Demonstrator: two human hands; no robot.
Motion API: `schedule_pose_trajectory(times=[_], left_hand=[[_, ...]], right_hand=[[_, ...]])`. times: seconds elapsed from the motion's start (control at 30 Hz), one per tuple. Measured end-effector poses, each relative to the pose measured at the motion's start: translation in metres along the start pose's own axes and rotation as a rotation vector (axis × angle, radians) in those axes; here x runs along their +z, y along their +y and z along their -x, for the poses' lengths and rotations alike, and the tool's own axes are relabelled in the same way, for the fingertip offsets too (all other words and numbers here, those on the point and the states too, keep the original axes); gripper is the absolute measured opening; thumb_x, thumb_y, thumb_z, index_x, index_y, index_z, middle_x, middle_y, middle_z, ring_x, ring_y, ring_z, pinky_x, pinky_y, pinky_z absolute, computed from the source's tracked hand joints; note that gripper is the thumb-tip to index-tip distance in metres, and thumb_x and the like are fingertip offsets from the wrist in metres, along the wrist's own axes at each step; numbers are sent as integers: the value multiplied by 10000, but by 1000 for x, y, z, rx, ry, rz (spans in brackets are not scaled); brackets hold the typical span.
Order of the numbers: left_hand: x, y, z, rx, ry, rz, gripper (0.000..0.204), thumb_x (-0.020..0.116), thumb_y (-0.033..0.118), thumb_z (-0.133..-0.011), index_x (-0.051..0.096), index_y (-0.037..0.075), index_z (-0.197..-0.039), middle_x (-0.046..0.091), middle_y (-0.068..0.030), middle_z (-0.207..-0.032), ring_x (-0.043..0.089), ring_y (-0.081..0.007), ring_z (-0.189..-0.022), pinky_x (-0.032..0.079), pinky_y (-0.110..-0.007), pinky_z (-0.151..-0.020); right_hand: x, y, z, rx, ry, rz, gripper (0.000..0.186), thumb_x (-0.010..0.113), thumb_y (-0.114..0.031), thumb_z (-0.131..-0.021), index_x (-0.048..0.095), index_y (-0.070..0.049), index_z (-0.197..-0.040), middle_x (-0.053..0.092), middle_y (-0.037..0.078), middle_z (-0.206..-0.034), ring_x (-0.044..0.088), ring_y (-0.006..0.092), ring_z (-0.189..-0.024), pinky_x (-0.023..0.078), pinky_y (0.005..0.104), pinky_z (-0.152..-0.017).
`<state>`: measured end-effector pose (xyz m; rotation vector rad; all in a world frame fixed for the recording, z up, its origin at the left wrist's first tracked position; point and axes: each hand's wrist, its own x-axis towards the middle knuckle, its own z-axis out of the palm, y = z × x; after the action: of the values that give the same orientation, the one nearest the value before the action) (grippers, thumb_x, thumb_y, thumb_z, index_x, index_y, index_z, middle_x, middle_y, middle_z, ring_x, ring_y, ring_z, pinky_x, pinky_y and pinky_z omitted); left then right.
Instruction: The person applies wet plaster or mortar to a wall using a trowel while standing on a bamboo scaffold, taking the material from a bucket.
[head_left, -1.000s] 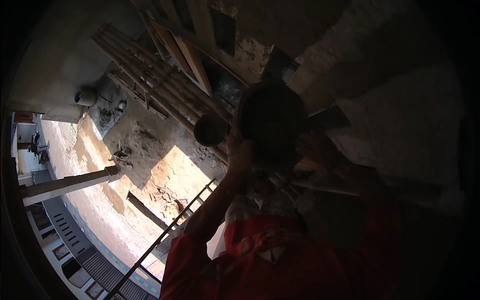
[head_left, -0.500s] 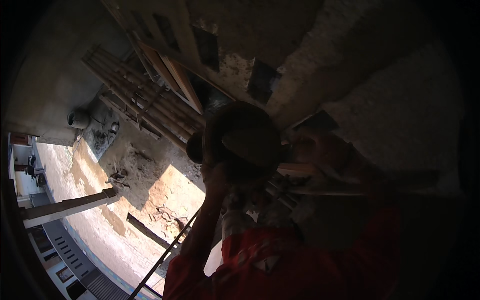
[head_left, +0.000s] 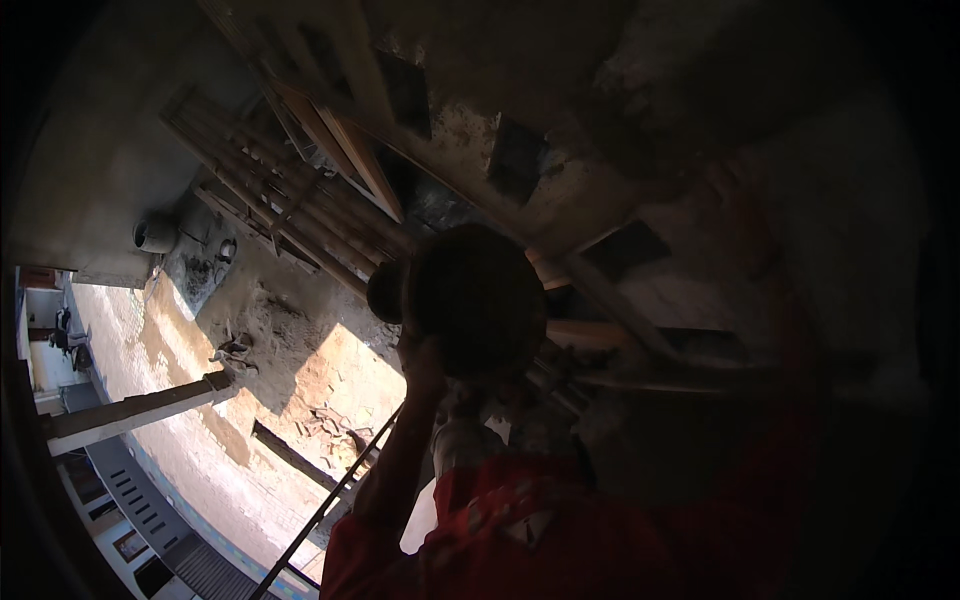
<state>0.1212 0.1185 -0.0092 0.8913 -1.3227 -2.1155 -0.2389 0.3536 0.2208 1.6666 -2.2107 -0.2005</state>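
A dark round vessel [head_left: 478,300], like a bucket or bowl, is in front of me, and its contents are lost in shadow. My left hand [head_left: 424,365] is closed on its near left edge, with the forearm rising from below. My right hand [head_left: 738,205] is stretched out to the right against the rough, unevenly coated wall [head_left: 570,190]. It is dim and blurred, so I cannot make out its fingers or anything in them.
Bamboo poles [head_left: 290,205] and a wooden frame [head_left: 345,150] lie beyond to the left. A bucket [head_left: 155,235] stands farther off. Below are sunlit ground with rubble [head_left: 335,430], a concrete beam [head_left: 140,415] and a thin dark rod [head_left: 325,510].
My right hand has moved from beside the vessel up and to the right, along the wall. The vessel in my left hand has shifted slightly, and its opening looks darker.
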Motion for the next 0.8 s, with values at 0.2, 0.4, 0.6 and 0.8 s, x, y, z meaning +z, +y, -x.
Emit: schedule_pose_trajectory(times=[0.2,0.4,0.6,0.8], left_hand=[[46,16,-1,155,-100,-4,597,496,-24,-777,443,-11,-1372,596,-104,-1221,580,-160,-1066,478,-279,-886],[73,51,6,156,-139,-106,640,517,-37,-727,447,-30,-1363,584,-103,-1237,558,-170,-1094,463,-285,-914],[86,64,6,159,-75,-59,635,531,-39,-716,468,-28,-1347,616,-93,-1150,576,-155,-1010,474,-271,-862],[85,81,14,-18,12,17,577,557,-31,-750,490,-23,-1323,628,-82,-1109,611,-148,-943,508,-264,-788]], right_hand=[[31,-104,13,-76,-203,-287,300,615,-175,-855,612,-81,-1140,655,95,-941,632,305,-895,516,439,-799],[78,-147,19,-83,-649,-321,229,581,-185,-846,635,-72,-1038,651,98,-865,644,292,-781,525,423,-709],[112,-138,58,-459,-115,-441,215,576,-179,-863,643,-71,-1036,649,118,-929,647,287,-841,525,423,-745],[5,-118,31,175,-440,-977,268,606,-187,-848,630,-47,-1076,637,121,-1087,634,305,-970,512,404,-797]])
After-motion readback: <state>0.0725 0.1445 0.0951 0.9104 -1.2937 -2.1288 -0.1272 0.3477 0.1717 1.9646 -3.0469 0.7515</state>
